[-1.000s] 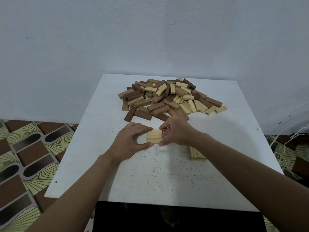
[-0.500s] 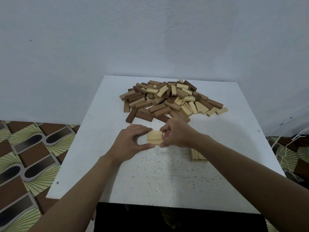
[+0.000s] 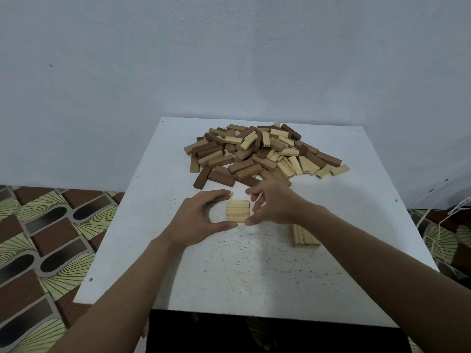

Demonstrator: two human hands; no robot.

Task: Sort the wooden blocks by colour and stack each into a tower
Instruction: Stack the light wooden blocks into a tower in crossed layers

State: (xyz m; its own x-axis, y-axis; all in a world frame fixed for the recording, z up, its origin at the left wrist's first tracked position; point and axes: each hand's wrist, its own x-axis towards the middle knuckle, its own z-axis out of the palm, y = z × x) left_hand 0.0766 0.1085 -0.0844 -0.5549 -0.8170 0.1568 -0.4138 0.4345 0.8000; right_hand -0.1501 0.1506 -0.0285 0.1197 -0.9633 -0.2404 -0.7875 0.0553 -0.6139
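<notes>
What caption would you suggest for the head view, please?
Sorting underway: left hand and right hand bracket light blocks on white table; mixed block pile behind.

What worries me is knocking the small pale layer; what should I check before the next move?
1. The pale layer lies flat on the table, blocks side by side: ok.
2. Layer holds one colour only: ok.
3. The left hand and right hand are off the layer: cannot tell; fingertips sit at its edges.
4. Pale blocks lie on top of the mixed pile: ok.
5. Colours separated in the pile: not ok.
6. The second pale group is fully seen: cannot tell; the right forearm hides part.
</notes>
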